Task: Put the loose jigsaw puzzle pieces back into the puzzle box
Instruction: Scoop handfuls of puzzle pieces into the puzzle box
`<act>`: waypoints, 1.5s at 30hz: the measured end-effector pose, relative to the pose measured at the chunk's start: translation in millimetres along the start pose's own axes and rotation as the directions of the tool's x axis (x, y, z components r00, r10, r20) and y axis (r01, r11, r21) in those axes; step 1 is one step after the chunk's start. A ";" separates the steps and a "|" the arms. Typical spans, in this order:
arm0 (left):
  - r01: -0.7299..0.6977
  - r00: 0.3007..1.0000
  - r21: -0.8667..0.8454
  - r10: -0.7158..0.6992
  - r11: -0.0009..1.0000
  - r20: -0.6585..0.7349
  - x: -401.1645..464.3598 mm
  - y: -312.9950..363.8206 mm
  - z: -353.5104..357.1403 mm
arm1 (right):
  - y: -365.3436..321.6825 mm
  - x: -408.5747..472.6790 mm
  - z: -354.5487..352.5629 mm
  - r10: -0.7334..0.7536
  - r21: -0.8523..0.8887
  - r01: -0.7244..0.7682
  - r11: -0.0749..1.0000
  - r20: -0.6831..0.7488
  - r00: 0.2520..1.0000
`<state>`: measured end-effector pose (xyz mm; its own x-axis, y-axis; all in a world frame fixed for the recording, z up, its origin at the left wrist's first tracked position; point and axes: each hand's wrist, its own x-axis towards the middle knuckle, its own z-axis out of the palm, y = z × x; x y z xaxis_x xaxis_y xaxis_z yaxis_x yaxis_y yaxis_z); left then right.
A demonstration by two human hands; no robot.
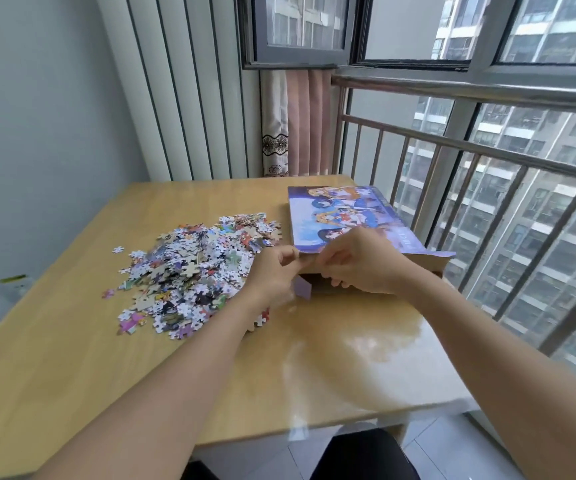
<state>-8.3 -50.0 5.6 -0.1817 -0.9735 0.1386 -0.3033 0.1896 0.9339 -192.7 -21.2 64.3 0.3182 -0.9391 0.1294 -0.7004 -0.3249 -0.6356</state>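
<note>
Beside a high-rise window, both hands, left hand [272,271] and right hand [359,263], apparently pinch the puzzle box [342,216] end flap, fingers curled, which could tear; puzzle pieces [193,268] wait on the table [71,375]

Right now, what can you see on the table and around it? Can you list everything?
puzzle pieces: one big loose pile plus a few strays, many colours, left-middle of the table
puzzle box: one, purple-blue cartoon picture on top, brown cardboard sides, right far part of the table, near end flap open
table: one, light wood, shiny
curtain: one, pink and cream, behind the table
railing: one, grey metal bars, right of the table at the window
window: dark frames, tall buildings outside
left hand: one, fingers curled at the box's open end
right hand: one, fingers pinching the box's flap edge
</note>
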 end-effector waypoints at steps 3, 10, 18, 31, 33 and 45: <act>-0.021 0.987 0.042 0.015 0.999 0.157 -6.2 -1.2 -30.1 | -21.7 2.9 16.7 -0.044 0.168 0.035 0.985 0.046 0.998; 0.075 0.827 0.448 0.195 0.891 -0.527 -27.9 -37.8 -129.3 | -62.1 65.8 71.6 0.140 0.237 -0.146 0.960 0.043 0.989; 0.353 0.804 0.480 0.002 0.803 -0.595 -51.8 -95.2 -149.9 | -33.5 164.6 110.5 0.483 0.159 -0.489 0.858 0.076 0.872; 0.186 0.927 0.551 0.041 0.813 -0.374 -36.9 -113.2 -150.3 | -74.0 215.2 134.4 0.293 -0.318 -0.205 0.926 0.260 0.920; 0.181 0.933 0.563 0.040 0.807 -0.358 -36.2 -113.8 -151.3 | -80.3 219.4 133.8 0.290 -0.317 -0.204 0.926 0.254 0.923; 0.164 0.945 0.569 0.038 0.806 -0.325 -39.3 -111.8 -151.1 | -74.6 210.8 130.1 0.261 -0.166 -0.227 0.960 0.219 0.940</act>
<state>174.1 -52.1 -54.4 0.1209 -0.9543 0.2734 -0.8067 0.0660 0.5872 9.7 -180.4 40.0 0.2564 -0.9434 -0.2103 -0.8503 -0.1167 -0.5132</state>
